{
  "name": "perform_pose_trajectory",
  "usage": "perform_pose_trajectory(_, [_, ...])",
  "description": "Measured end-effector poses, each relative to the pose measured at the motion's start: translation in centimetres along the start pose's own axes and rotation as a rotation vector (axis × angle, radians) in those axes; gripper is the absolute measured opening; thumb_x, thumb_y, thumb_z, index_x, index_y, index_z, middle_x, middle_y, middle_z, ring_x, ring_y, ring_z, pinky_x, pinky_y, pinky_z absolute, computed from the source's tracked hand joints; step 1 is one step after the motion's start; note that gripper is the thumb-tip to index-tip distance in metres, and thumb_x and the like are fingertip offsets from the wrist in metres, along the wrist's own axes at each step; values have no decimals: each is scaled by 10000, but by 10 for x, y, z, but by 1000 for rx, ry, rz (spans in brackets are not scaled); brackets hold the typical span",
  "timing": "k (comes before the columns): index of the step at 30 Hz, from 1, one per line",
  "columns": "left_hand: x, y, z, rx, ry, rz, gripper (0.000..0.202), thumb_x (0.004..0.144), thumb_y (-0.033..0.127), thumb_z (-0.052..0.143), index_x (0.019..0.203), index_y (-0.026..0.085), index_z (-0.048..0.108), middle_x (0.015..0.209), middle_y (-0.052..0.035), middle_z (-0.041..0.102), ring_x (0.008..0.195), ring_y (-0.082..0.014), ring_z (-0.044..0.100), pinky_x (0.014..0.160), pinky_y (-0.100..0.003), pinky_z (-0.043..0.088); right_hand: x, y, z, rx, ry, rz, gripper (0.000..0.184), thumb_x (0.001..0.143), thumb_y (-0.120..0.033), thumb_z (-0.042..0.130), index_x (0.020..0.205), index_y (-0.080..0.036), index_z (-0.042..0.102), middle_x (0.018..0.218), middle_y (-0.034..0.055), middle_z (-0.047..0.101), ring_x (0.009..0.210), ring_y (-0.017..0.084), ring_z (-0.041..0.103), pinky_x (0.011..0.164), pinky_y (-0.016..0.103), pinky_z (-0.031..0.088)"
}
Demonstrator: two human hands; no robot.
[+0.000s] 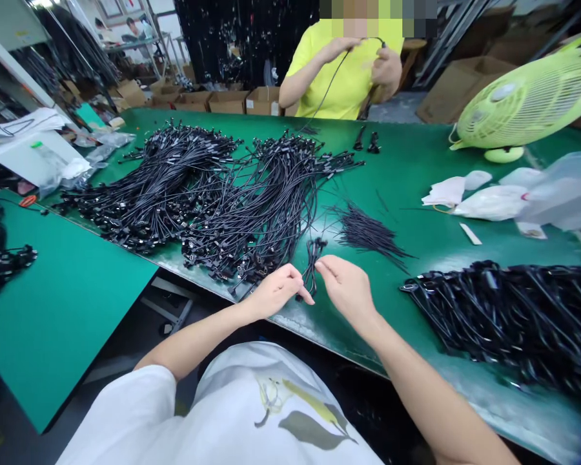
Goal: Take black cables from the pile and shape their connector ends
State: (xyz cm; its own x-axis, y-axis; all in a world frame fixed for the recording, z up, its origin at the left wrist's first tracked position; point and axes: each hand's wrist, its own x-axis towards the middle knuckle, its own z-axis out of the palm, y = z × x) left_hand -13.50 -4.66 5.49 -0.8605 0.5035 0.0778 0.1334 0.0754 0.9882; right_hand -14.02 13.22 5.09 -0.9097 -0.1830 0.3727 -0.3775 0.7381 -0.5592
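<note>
My left hand (277,290) and my right hand (345,287) meet at the near edge of the green table (416,161). Both pinch a small folded black cable (312,265) held upright between them, fingers closed on it. Just beyond lies a fan of thin black twist ties (368,234). To the left spreads a big heap of loose black cables (213,187). On the right sits a pile of bundled black cables (508,316).
A person in a yellow shirt (348,64) across the table handles a black cable. A lime-green fan (527,103) stands at far right, with clear plastic bags (527,194) beside it. A second green table (68,297) lies to my left, carrying more cables (2,258). Cardboard boxes (227,100) line the back.
</note>
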Motion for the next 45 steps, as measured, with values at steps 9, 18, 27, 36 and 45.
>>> perform_pose_trajectory(9, [13, -3, -14, -333, 144, -235, 775, 883, 726, 245, 757, 139, 736, 637, -29, 495, 617, -133, 442, 638, -282, 409, -16, -25, 3, -275, -45, -540, 305, 970, -184, 395, 722, -177, 572, 651, 33, 546, 632, 163, 421, 618, 308, 283])
perform_pose_trajectory(18, [-5, -12, 9, 27, 218, -22, 512, 808, 448, 674, 1251, 219, 558, 1268, -98, 516, 1117, -214, 534, 952, -350, 453, -6, -6, -3, 380, -83, 77, 276, 939, -307, 451, 723, -187, 573, 736, 25, 603, 713, 151, 531, 681, 271, 362])
perform_pose_trajectory(27, [-5, -6, 19, -114, 52, 33, 508, 877, 515, 561, 1265, 189, 590, 1306, -123, 606, 1263, -266, 513, 1129, -398, 319, -20, -4, 12, 1408, -477, 620, 514, 743, -612, 637, 576, -206, 371, 475, -103, 158, 421, 57, 92, 401, 220, 106])
perform_pose_trajectory(36, [1, -13, 45, -736, 128, -414, 326, 791, 415, 710, 981, 173, 601, 595, 82, 408, 424, -19, 356, 382, -123, 266, -43, 11, -4, 718, 40, 387, 353, 840, -439, 564, 1097, -198, 580, 1060, 66, 622, 953, 187, 575, 861, 323, 451])
perform_pose_trajectory(45, [4, -17, 56, -124, -307, -353, 446, 888, 493, 543, 1206, 183, 587, 1161, -108, 635, 1031, -210, 632, 890, -352, 516, -63, 48, -45, 1039, 212, 744, 350, 903, -539, 480, 837, -195, 491, 609, -33, 515, 463, 95, 464, 496, 243, 430])
